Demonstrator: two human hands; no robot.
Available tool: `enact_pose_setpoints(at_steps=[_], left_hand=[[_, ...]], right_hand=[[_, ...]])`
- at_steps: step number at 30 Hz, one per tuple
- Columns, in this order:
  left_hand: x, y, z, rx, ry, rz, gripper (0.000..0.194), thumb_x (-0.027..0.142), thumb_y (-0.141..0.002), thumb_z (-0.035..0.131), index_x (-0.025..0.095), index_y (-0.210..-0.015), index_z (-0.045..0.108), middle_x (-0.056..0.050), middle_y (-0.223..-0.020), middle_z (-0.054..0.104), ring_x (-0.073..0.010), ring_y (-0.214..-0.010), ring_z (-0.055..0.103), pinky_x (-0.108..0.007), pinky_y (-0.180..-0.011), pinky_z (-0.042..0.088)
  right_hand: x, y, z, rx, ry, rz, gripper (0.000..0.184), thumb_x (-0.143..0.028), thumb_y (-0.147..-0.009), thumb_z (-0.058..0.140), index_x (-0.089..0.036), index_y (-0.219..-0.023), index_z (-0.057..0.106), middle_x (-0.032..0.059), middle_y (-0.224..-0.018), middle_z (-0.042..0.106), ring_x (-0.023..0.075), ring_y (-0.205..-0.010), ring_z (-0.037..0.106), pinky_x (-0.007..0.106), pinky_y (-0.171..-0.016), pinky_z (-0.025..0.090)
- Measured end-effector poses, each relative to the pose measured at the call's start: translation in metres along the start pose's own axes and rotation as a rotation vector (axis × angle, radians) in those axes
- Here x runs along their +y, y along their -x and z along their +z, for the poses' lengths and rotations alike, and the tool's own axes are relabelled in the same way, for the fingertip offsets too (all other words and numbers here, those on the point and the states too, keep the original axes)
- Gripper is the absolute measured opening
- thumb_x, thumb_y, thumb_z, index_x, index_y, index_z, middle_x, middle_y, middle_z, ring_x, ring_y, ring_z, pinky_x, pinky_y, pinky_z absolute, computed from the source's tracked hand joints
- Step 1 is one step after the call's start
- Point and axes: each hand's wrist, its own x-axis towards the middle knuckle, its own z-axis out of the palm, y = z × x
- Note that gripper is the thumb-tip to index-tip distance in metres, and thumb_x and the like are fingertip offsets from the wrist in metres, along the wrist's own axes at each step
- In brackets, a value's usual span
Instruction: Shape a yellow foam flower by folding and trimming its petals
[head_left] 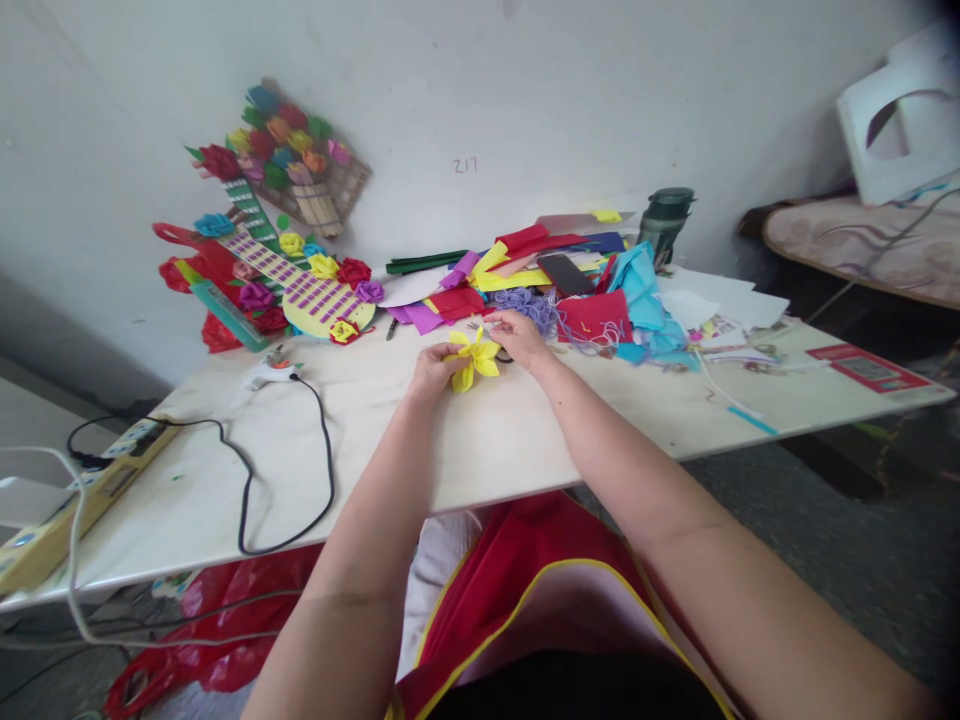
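A yellow paper flower lies on the pale table between my two hands. My left hand is closed on the flower's left side, fingers pinching its petals. My right hand sits just to the flower's right, fingers curled at its upper edge near a small dark object that I cannot make out. Behind the hands lies purple yarn and a heap of coloured paper sheets.
A paper guitar decorated with flowers leans at the back left. A glue gun with black cord and a power strip lie left. A dark bottle, phone and white papers sit right.
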Motion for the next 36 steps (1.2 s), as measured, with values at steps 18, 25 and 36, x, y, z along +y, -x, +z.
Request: enact_pose_setpoints(at_steps=[18,25,36], left_hand=[[0.003,0.001,0.003,0.12,0.085,0.036,0.03,0.022,-0.044,0.081,0.016,-0.068,0.063,0.001,-0.062,0.064,-0.0101,-0.054,0.056,-0.023,-0.054,0.045],[0.003,-0.001,0.003,0.148,0.054,0.058,0.029,0.024,-0.046,0.08,0.017,-0.069,0.064,0.0,-0.064,0.064,-0.0109,-0.056,0.056,-0.024,-0.054,0.044],[0.0,-0.003,0.003,0.142,0.078,0.055,0.036,0.027,-0.042,0.082,0.016,-0.071,0.063,0.0,-0.066,0.065,-0.0108,-0.056,0.057,-0.024,-0.056,0.046]], right_hand=[[-0.017,0.01,0.003,0.048,-0.132,0.277,0.012,-0.027,-0.073,0.066,-0.018,-0.081,0.061,-0.0013,-0.076,0.065,0.0118,-0.067,0.062,0.031,-0.072,0.053],[-0.001,0.004,0.003,0.048,-0.076,0.169,0.023,-0.04,-0.067,0.068,-0.018,-0.067,0.064,0.0029,-0.076,0.069,0.0186,-0.078,0.064,0.035,-0.078,0.052],[-0.007,0.006,0.002,0.017,-0.2,0.265,0.027,-0.045,-0.069,0.063,-0.018,-0.064,0.065,0.0023,-0.065,0.064,0.016,-0.067,0.06,0.027,-0.062,0.046]])
